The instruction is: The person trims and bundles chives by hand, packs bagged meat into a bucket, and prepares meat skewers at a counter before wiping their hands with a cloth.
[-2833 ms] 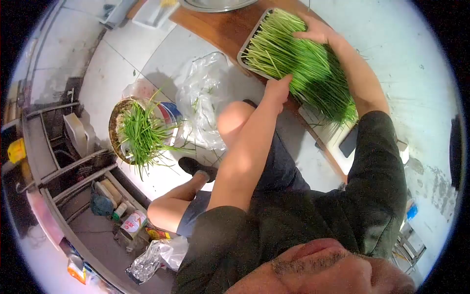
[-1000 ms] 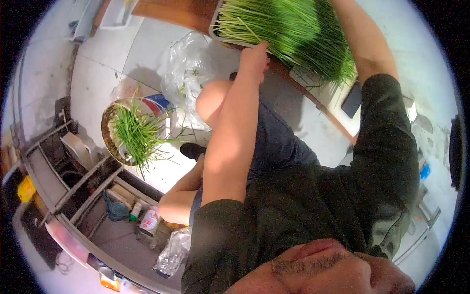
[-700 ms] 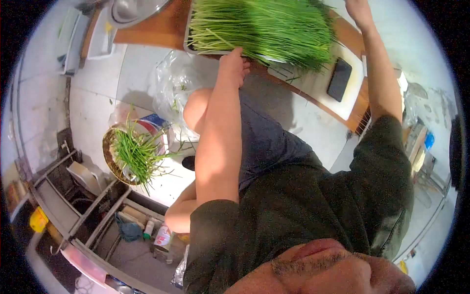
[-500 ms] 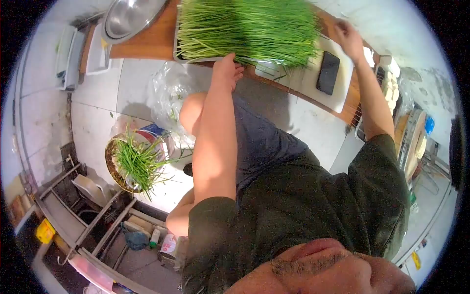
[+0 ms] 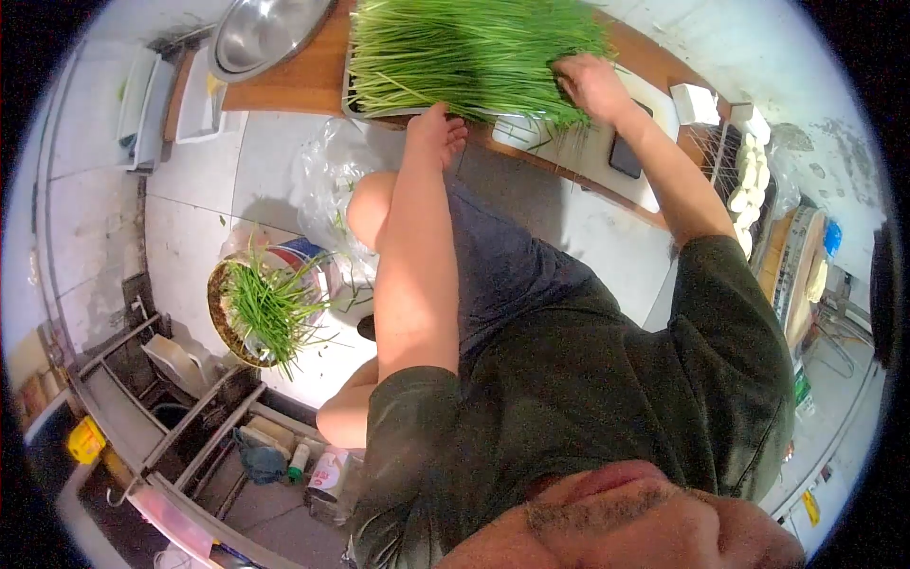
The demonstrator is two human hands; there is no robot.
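Observation:
A thick, flat-laid heap of garlic chives (image 5: 474, 57) fills a white tray (image 5: 353, 106) on the wooden table. My left hand (image 5: 438, 137) is at the tray's front edge, thumb up against the stalks, its other fingers loosely bent and apart, with nothing seen in them. At the right end of the heap, my right hand (image 5: 595, 87) has its fingers bent onto the chive tips; the fingertips are partly hidden among them. Below that hand a white cutting board (image 5: 590, 156) carries a dark phone (image 5: 626, 156), partly covered by my right forearm.
Metal bowls (image 5: 261, 38) stand at the table's left end (image 5: 284, 93). On the floor, a bucket (image 5: 216, 308) holds more chives, beside a clear plastic bag (image 5: 322, 175). A white box (image 5: 695, 102) and a rack with pale pieces (image 5: 749, 180) are at the right. Shelving (image 5: 199, 417) stands lower left.
My right hand has come left and down from beyond the board onto the right end of the chives. My left hand has stayed at the tray's front edge.

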